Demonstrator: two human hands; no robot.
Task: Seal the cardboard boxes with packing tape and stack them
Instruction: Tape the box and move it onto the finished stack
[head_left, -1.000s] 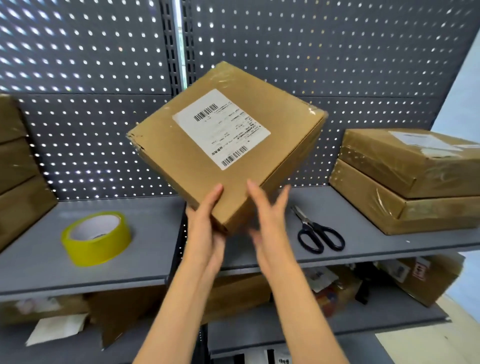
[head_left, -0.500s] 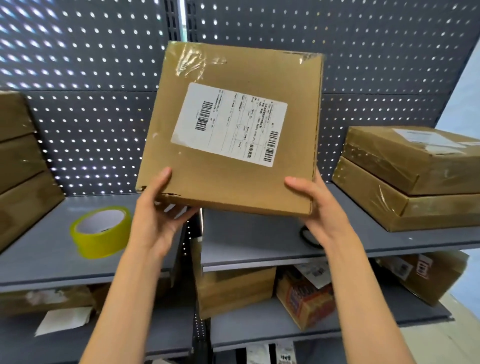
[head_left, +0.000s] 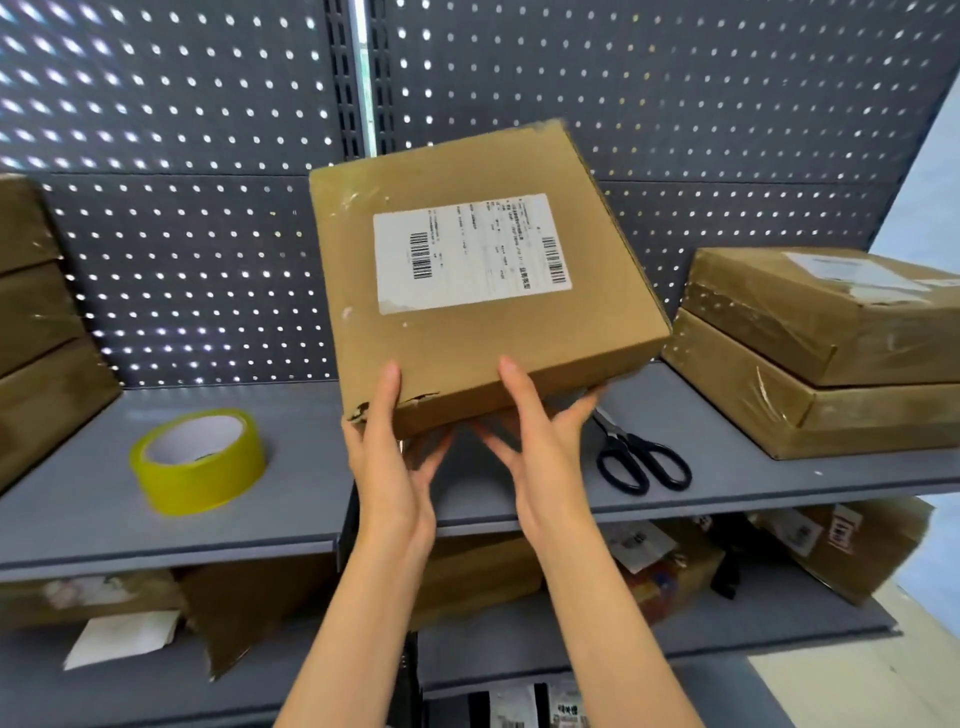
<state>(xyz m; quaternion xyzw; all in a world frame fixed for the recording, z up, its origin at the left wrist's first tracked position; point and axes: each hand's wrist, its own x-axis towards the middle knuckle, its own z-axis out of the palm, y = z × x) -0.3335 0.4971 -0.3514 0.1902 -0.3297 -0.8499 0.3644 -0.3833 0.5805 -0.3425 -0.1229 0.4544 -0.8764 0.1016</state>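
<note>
I hold a flat cardboard box (head_left: 467, 332) with a white shipping label in the air in front of the pegboard, tilted with its far edge raised. My left hand (head_left: 389, 467) grips its near left corner, thumb on top and fingers underneath. My right hand (head_left: 540, 452) pinches the near edge the same way, with spread fingers under the box. A torn spot shows on the near left corner. A yellow roll of packing tape (head_left: 200, 460) lies on the grey shelf (head_left: 78, 499) to the left.
Black scissors (head_left: 639, 457) lie on the shelf just right of my hands. Two taped boxes (head_left: 831, 364) are stacked at the right, and another stack (head_left: 36, 322) stands at the left edge. The lower shelf (head_left: 779, 639) holds more boxes and parcels.
The box has turned from nearly upright, facing me, to flatter with its label up. Both hands have moved from its side corners to the near edge, close together.
</note>
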